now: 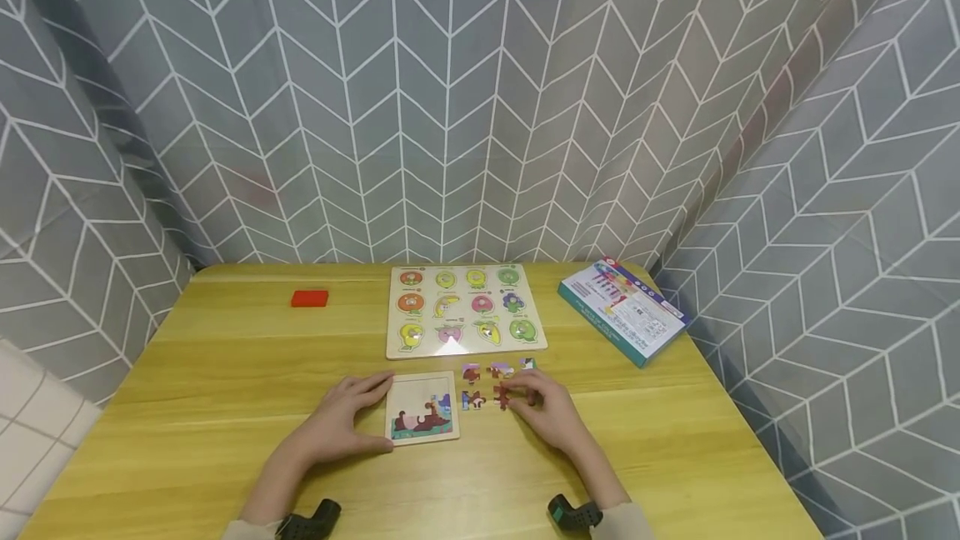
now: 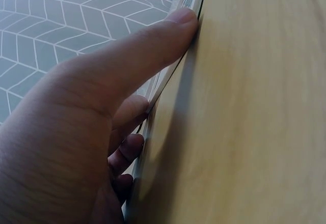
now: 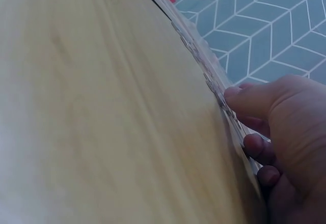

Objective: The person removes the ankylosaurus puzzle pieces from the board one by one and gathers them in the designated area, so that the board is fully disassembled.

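The left hand [image 1: 341,419] lay at the left side of a small square wooden puzzle tray [image 1: 415,392], thumb and index finger spread apart and touching it at its near and far left corners. The tray lay flat on the wood-grained table [image 1: 247,365], with brown and teal picture pieces [image 1: 423,423] set along its near part and some blue at the right; the rest of its base was bare.

The right hand [image 1: 551,411], well apart from the left, pinched a brown jigsaw piece [image 1: 501,397] between thumb and index finger, down at the table's surface. Other loose jigsaw pieces [image 1: 474,400] lay near it, to the right of the tray.

Just beyond stood out a fruit puzzle board [image 1: 465,350], its pictures in three rows of four. A white and teal printed box [image 1: 626,311] lay angled to its right, and a red rectangular block [image 1: 310,298] to its left. A grey chevron-patterned curtain [image 1: 420,123] hung behind the table.
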The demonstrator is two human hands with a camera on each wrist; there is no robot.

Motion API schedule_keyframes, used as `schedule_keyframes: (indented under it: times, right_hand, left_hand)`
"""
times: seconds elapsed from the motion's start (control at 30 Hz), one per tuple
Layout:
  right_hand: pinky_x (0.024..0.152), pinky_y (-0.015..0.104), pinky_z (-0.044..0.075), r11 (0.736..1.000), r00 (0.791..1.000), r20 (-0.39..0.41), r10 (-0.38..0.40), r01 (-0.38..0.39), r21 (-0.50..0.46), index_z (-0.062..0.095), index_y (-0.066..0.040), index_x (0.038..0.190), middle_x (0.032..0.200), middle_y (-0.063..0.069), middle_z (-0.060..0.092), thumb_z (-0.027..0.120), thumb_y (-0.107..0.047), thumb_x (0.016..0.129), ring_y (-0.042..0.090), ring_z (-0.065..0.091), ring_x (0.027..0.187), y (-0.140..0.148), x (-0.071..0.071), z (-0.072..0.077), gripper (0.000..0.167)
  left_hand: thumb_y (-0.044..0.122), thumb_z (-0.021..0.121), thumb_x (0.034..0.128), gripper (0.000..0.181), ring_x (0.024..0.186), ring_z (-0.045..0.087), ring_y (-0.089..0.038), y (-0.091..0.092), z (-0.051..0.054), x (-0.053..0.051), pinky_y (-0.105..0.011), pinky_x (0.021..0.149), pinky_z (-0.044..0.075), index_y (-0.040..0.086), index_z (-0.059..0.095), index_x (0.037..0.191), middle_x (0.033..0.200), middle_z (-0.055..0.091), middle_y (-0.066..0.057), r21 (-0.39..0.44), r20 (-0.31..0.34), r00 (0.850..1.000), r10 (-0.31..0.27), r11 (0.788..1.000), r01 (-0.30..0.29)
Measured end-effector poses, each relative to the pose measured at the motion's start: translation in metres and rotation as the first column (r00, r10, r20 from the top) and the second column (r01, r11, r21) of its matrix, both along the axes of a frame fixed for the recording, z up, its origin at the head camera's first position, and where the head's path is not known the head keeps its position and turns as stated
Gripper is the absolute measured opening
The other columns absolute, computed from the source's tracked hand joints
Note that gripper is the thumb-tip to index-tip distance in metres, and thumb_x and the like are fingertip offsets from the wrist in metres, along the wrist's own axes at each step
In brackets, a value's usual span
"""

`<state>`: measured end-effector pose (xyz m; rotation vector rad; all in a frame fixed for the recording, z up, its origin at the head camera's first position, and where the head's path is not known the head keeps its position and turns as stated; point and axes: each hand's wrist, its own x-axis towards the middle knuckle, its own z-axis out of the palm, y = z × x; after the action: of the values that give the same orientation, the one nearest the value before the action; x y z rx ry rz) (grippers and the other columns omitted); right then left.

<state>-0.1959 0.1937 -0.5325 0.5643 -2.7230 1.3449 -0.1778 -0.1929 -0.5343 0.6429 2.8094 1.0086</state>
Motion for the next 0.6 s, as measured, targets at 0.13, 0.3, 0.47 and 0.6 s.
schedule_keyframes:
  times: [0.13,0.3,0.47,0.6]
  right_hand:
    - [0.076,0.025,0.049,1.0,1.0,0.014,-0.019,0.019,0.005,0.08,-0.016,0.119,0.117,-0.004,0.073,0.082,-0.008,0.092,0.009,0.055,0.082,0.0,0.0,0.003,0.028]
    - [0.076,0.026,0.052,0.996,0.996,0.007,-0.084,0.084,-0.004,0.078,-0.013,0.118,0.105,-0.001,0.07,0.083,-0.007,0.09,0.009,0.058,0.084,-0.001,0.0,0.007,0.029]
    - [0.079,0.026,0.055,0.995,0.995,0.011,-0.098,0.099,-0.032,0.078,-0.011,0.12,0.106,0.002,0.071,0.082,-0.004,0.091,0.012,0.063,0.088,-0.011,-0.001,0.013,0.03]
    - [0.08,0.027,0.056,0.998,0.999,0.016,-0.05,0.051,-0.042,0.078,-0.008,0.123,0.11,0.006,0.072,0.081,-0.006,0.093,0.018,0.066,0.09,-0.027,-0.002,0.018,0.03]
  left_hand:
    - [0.061,0.089,0.0757,0.104,0.136,0.045,-0.037,0.0,0.0,0.0,-0.071,0.113,0.03,0.011,0.052,0.158,0.165,0.047,-0.009,0.005,-0.012,1.0,-0.008,1.0,0.008]
    - [0.063,0.089,0.0761,0.104,0.139,0.044,-0.039,0.0,0.0,-0.001,-0.071,0.113,0.03,0.012,0.051,0.159,0.166,0.045,-0.007,0.006,0.001,1.0,-0.01,1.0,0.01]
    - [0.064,0.088,0.0755,0.106,0.136,0.045,-0.034,0.0,-0.001,-0.001,-0.068,0.112,0.034,0.013,0.05,0.16,0.167,0.044,-0.005,0.004,0.015,1.0,-0.003,1.0,0.003]
    - [0.065,0.088,0.0753,0.106,0.134,0.045,-0.031,0.0,-0.003,0.0,-0.066,0.111,0.035,0.014,0.05,0.16,0.167,0.044,-0.004,0.005,0.017,1.0,0.001,1.0,-0.001]
